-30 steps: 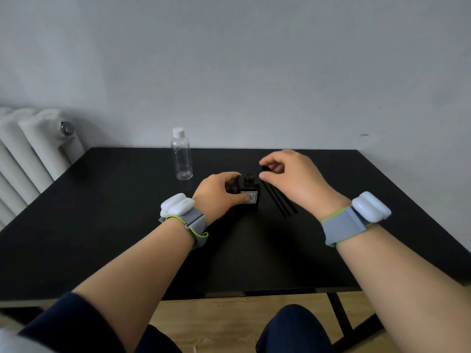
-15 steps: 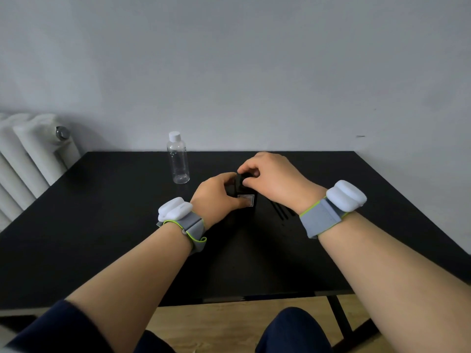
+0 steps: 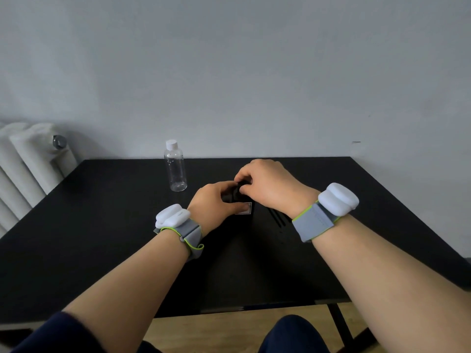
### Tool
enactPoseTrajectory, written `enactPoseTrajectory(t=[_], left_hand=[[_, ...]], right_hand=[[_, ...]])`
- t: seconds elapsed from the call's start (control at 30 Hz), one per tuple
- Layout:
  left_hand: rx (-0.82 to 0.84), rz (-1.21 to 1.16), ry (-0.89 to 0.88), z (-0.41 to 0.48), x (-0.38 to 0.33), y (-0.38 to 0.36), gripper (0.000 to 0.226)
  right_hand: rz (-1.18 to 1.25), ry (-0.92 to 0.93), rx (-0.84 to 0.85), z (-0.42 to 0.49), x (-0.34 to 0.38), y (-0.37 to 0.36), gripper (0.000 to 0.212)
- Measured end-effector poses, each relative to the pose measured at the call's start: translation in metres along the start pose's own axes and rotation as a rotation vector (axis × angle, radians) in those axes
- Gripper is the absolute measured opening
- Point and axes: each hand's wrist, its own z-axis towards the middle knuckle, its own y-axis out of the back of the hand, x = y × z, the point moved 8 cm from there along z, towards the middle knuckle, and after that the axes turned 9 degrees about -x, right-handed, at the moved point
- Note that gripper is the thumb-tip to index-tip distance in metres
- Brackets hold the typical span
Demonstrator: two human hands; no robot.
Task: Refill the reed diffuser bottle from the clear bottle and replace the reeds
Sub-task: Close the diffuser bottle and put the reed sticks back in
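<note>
A small dark reed diffuser bottle [image 3: 245, 208] with a white label stands on the black table [image 3: 102, 225], mostly hidden by my hands. My left hand [image 3: 216, 200] grips its body from the left. My right hand [image 3: 267, 187] pinches the top of the bottle, fingers closed on its neck or cap; what it holds there is hidden. Several black reeds [image 3: 277, 219] lie flat on the table just right of the bottle, partly under my right wrist. The clear bottle [image 3: 175, 169] with a white cap stands upright behind and to the left, untouched.
A white radiator [image 3: 28, 169] stands against the grey wall left of the table. The table's front edge is near my lap; a table leg [image 3: 341, 324] and wooden floor show below it.
My right hand has moved left from beside the reeds onto the top of the diffuser bottle and closed there. My left hand keeps its grip on the bottle.
</note>
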Motion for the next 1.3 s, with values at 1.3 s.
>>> enactPoseTrajectory(t=[1.3], left_hand=[[0.006,-0.017,0.003,0.000,0.002,0.001,0.044]], right_hand=[[-0.187,0.060,0.001,0.005,0.001,0.000,0.025]])
